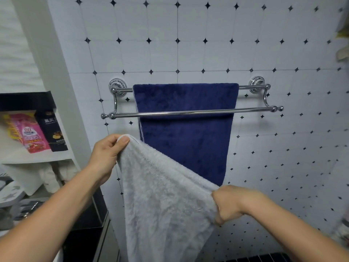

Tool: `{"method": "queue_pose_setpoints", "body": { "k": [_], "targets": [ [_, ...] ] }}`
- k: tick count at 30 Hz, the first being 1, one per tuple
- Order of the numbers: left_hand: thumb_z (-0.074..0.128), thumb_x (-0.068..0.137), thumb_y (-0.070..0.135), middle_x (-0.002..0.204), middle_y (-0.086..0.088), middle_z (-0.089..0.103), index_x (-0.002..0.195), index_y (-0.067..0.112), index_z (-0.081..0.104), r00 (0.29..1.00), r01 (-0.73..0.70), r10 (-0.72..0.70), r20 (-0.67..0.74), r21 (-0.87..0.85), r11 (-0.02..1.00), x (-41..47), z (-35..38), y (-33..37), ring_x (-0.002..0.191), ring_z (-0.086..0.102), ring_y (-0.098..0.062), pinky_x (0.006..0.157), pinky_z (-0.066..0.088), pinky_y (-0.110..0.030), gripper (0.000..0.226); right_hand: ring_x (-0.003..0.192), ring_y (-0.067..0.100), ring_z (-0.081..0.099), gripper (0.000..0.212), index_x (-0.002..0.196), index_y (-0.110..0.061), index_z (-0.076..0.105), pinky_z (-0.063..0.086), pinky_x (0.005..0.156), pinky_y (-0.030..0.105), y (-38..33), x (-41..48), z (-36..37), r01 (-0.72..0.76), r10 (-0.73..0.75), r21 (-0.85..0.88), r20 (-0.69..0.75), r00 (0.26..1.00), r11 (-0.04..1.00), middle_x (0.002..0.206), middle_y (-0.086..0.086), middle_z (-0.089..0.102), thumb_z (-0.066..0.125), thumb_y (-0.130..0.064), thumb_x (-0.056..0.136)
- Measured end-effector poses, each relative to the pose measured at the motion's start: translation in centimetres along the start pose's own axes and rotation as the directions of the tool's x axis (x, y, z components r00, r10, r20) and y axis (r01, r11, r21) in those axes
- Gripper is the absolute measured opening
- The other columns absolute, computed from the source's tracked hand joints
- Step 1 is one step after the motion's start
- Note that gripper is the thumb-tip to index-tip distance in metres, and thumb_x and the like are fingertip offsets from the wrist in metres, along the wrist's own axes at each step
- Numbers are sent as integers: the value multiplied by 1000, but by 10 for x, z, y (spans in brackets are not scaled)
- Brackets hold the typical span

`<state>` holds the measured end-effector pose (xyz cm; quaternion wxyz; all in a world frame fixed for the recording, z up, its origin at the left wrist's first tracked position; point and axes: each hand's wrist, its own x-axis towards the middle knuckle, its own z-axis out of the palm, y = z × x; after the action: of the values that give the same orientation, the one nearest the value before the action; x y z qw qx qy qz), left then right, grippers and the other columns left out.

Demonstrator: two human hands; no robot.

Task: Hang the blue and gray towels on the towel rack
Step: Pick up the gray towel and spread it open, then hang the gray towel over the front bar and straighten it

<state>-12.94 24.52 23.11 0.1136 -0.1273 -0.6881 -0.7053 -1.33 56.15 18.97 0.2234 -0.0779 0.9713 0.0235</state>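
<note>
Both hands are gripping the fluffy gray towel [166,195] — left hand [108,150] pinching a corner high, right hand [229,203] clenching the edge lower — just below the chrome double-bar towel rack [188,112], whose back bar is already carrying the dark blue towel [186,133], front bar lying bare and nearer.

Even, cool light fills the scene, with thin glints along the chrome towel rack [192,111] above the gripping hands. Shadows are soft. Wide-angle bending curves the tile lines toward the edges, and the far right margin smears into blur.
</note>
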Motion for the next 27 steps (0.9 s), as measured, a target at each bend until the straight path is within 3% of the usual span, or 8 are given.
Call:
{"method": "queue_pose_setpoints", "body": {
  "k": [2,5,10,13,16,21,24,27],
  "targets": [
    [62,93,18,60,13,65,82,15,68,999,20,-21,-50,-2,1000,2,-8,-4,57,55,-8,55,42,-28,13,58,13,62,44,75,-17,58,46,55,27,18,-5,-8,28,-2,297,-87,996,954,69,-2,66,69,-59,67],
    [61,94,18,65,8,65,81,16,67,992,38,-38,-118,2,999,4,-19,-5,65,54,-11,61,43,-25,14,54,7,65,38,71,-9,59,42,50,18,41,-4,-20,185,64,629,-351,934,755,63,-1,73,73,-44,76],
    [61,94,19,76,-6,63,85,11,68,993,22,-18,-120,33,999,5,-31,-1,68,54,-18,59,43,-30,14,54,11,56,23,63,-19,65,43,57,29,65,4,-34,393,292,728,-619,729,562,58,-4,66,83,-32,69],
    [65,91,16,73,-1,68,82,13,71,996,-13,26,-91,139,990,4,-34,1,65,59,-11,65,48,-27,11,46,6,46,24,59,-22,62,38,51,25,64,8,-38,323,378,729,-618,689,604,50,-10,55,82,-32,67],
    [69,88,14,73,6,72,82,17,74,999,-39,45,-28,200,979,4,-37,2,69,62,-6,67,50,-18,8,45,7,50,21,66,-20,63,40,45,20,68,8,-45,405,479,782,-615,626,474,53,-4,60,84,-24,68],
    [70,88,24,79,-1,73,82,24,74,990,-140,129,60,572,808,14,-43,8,76,64,-20,75,49,-37,7,54,10,54,27,91,-22,69,41,57,22,69,8,-65,344,517,837,-537,667,425,62,0,59,84,-10,72],
    [66,89,34,65,0,67,74,26,67,993,-97,120,15,695,712,19,-38,9,65,60,-24,65,47,-38,17,37,6,48,10,78,-8,67,35,36,17,67,10,-78,391,588,888,-455,669,243,57,0,62,77,-4,79],
    [63,93,27,53,-10,63,77,9,60,998,29,2,-55,549,835,29,-24,12,45,63,-26,42,40,-25,24,45,14,68,6,86,-5,62,46,35,18,61,11,-91,468,612,884,-374,697,8,76,10,66,67,-6,90]
  ]
}}
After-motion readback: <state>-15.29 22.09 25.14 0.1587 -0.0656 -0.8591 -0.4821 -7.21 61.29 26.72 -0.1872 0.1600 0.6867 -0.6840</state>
